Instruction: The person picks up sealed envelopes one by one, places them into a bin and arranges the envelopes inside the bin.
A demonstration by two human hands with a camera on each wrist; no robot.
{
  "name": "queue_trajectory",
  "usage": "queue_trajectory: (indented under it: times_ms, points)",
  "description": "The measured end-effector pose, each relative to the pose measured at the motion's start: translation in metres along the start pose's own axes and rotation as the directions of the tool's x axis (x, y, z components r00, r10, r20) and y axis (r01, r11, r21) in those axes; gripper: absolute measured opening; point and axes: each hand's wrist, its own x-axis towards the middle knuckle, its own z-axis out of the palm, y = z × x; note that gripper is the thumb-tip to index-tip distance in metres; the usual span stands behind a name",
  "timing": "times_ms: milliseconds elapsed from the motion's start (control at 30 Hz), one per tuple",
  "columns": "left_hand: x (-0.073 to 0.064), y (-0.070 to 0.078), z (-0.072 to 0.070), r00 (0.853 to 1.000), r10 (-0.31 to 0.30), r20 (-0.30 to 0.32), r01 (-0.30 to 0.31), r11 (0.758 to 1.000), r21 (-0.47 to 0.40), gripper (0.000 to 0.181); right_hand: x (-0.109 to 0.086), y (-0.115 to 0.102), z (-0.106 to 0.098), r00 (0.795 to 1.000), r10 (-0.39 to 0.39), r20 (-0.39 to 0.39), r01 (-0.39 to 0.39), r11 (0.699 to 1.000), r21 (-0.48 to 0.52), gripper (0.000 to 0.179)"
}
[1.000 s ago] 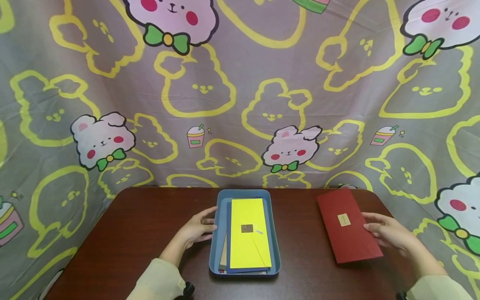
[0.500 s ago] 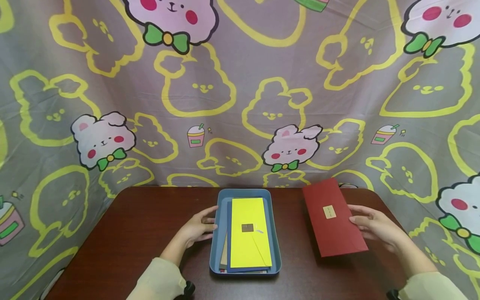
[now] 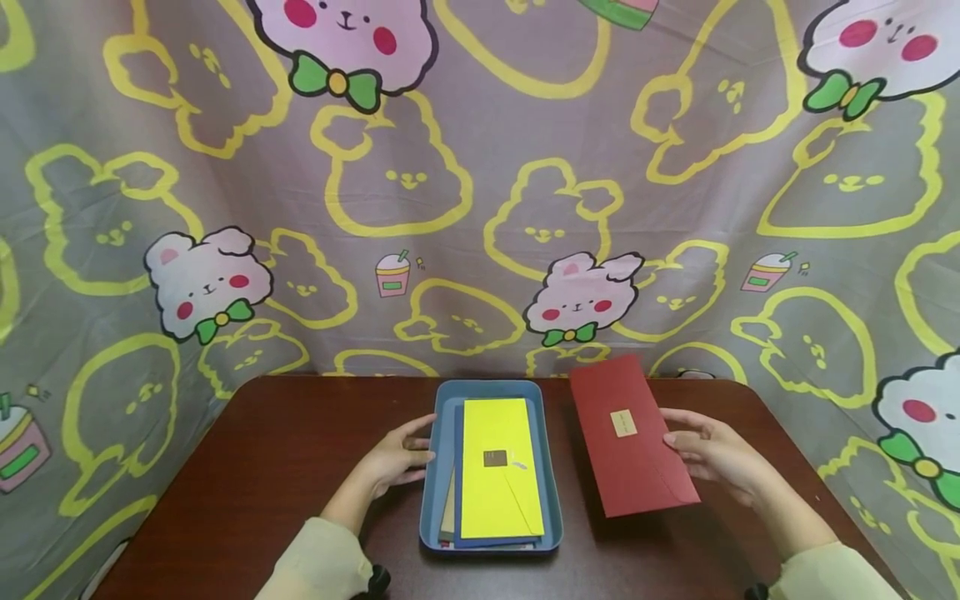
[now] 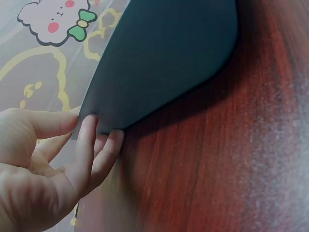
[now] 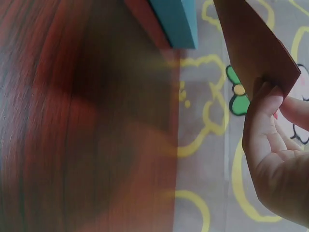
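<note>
My right hand (image 3: 708, 450) pinches a red envelope (image 3: 630, 467) by its right edge, with a small cream label on its face. The envelope is raised over the table, tilted, with its shadow beneath. In the right wrist view, thumb and fingers (image 5: 268, 99) grip the envelope's edge (image 5: 260, 53). A blue tray (image 3: 553, 500) holds a yellow envelope (image 3: 487, 500) on top, a dark blue envelope (image 3: 457, 475) under it and a tan one (image 3: 447, 512) lower down. My left hand (image 3: 386, 462) touches the tray's left side, its fingertips on the outer wall (image 4: 159, 72) in the left wrist view.
The dark reddish-brown table (image 3: 300, 433) extends on both sides of the tray. Right behind it hangs a grey curtain (image 3: 465, 167) with cartoon bunnies. The tray's end (image 5: 181, 29) shows at the top of the right wrist view.
My right hand has carried the red envelope leftward, closer to the tray. The left hand and the tray have stayed put.
</note>
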Motion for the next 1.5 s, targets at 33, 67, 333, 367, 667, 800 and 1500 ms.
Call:
queue_trajectory:
  times_ms: [33, 67, 333, 367, 667, 800, 1500]
  points:
    - [-0.001, 0.0, 0.0, 1.0, -0.001, 0.001, 0.001, 1.0, -0.001, 0.066, 0.001, -0.001, 0.003, 1.0, -0.007, -0.002, 0.007, 1.0, 0.002, 0.067]
    - [-0.001, 0.0, 0.0, 1.0, -0.001, 0.003, 0.001, 1.0, -0.002, 0.067, 0.001, -0.001, 0.007, 1.0, -0.014, -0.003, 0.014, 1.0, 0.003, 0.067]
    - [-0.002, -0.001, -0.002, 1.0, 0.002, -0.005, -0.002, 1.0, -0.001, 0.066, 0.016, -0.001, 0.031, 0.998, -0.051, 0.04, 0.05, 0.998, 0.026, 0.065]
    - [-0.002, -0.002, -0.002, 1.0, 0.001, -0.007, -0.001, 1.0, -0.004, 0.066, 0.019, -0.001, 0.034, 0.998, -0.051, 0.045, 0.049, 0.998, 0.031, 0.065]
    - [-0.001, -0.004, -0.003, 1.0, 0.002, -0.002, -0.002, 1.0, -0.015, 0.066, 0.034, 0.008, 0.065, 0.994, -0.061, 0.09, 0.051, 0.993, 0.103, 0.062]
    - [-0.001, -0.004, -0.004, 1.0, 0.005, 0.002, -0.005, 1.0, -0.018, 0.066, 0.038, 0.013, 0.078, 0.993, -0.046, 0.104, 0.029, 0.987, 0.16, 0.063]
    - [0.001, -0.001, -0.001, 1.0, -0.002, 0.012, 0.003, 1.0, -0.025, 0.066, 0.056, 0.025, 0.13, 0.989, 0.021, 0.149, -0.053, 0.976, 0.212, 0.061]
